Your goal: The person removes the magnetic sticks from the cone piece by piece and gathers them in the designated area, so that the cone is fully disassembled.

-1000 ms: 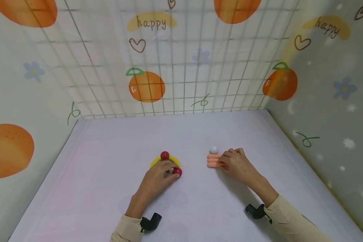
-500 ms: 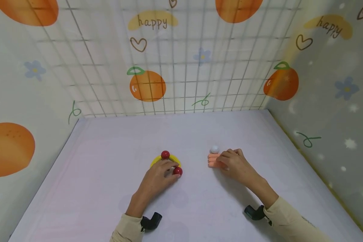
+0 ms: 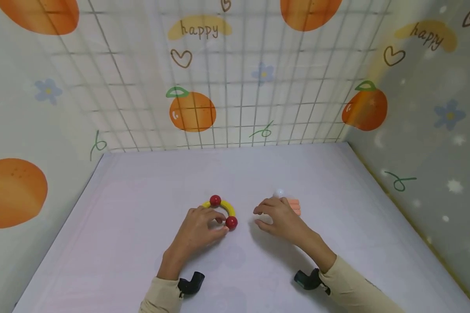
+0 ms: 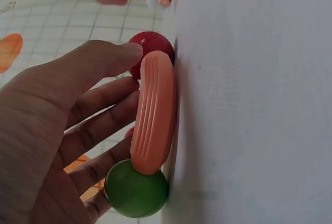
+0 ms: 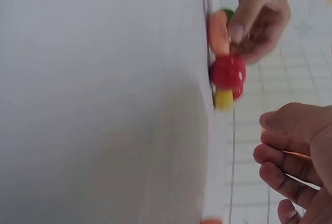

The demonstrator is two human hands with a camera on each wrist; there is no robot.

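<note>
A toy ring lies on the table, made of curved yellow rods (image 3: 229, 208) and a ridged peach curved rod (image 4: 155, 112) joined by balls. In the head view a red ball (image 3: 215, 200) is at its back and another red ball (image 3: 231, 223) at its right; a green ball (image 4: 136, 189) shows in the left wrist view. My left hand (image 3: 197, 228) covers the ring's left side, thumb tip against the right red ball, other fingers loosely extended behind the ring. My right hand (image 3: 282, 219) hovers right of the ring, fingers loosely bent, thumb apart, nothing visible between them.
Several peach rods (image 3: 294, 207) lie side by side behind and right of my right hand, partly hidden by it. A white ball (image 3: 279, 192) is just beyond them. Printed curtains over a wire grid (image 3: 250, 108) stand behind the white table (image 3: 160, 174).
My right hand has left the right end of the peach rods and moved left toward the ring. My left index finger has drawn back slightly, showing more of the ring.
</note>
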